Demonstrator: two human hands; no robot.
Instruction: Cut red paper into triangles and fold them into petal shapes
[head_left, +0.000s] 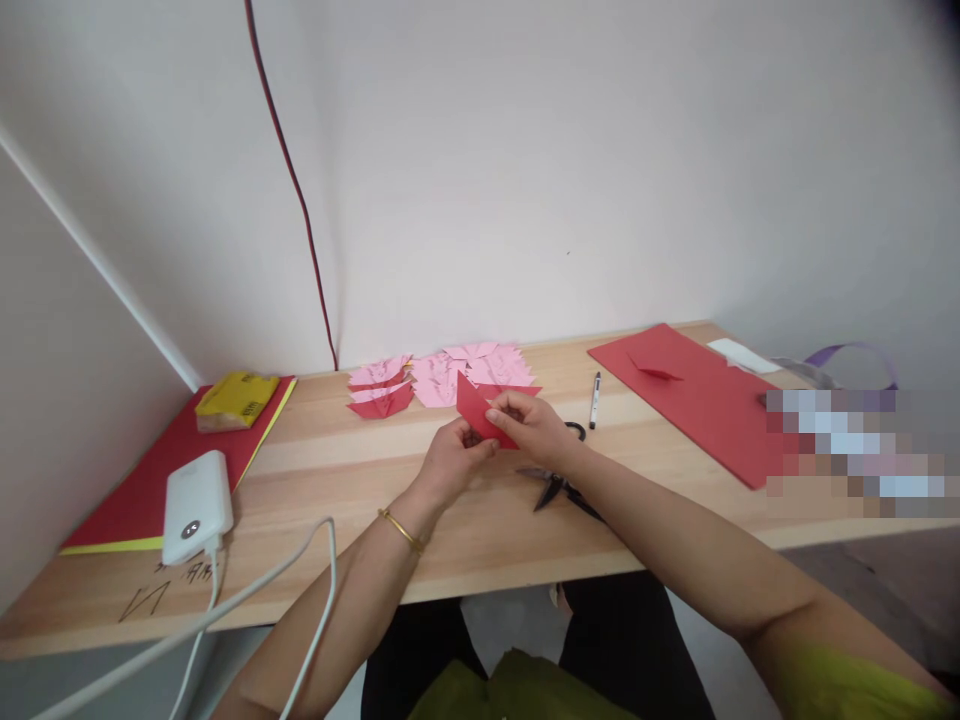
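Between my hands, above the middle of the table, is a folded piece of red paper (472, 402). My left hand (452, 460) pinches its lower edge, and my right hand (529, 428) grips its right side with thumb and fingers. Behind it lie rows of folded pink paper pieces (439, 380), with a few folded red ones (382, 403) at the left front. Black-handled scissors (553, 488) lie open on the table beneath my right wrist, partly hidden by the forearm.
A pen (595, 400) lies right of my hands. Red paper sheets (697, 410) with a folded red piece (654, 368) lie farther right. At left, a white power bank (198, 508) with a cable and a yellow packet (238, 400) rest on red and yellow sheets (142, 480).
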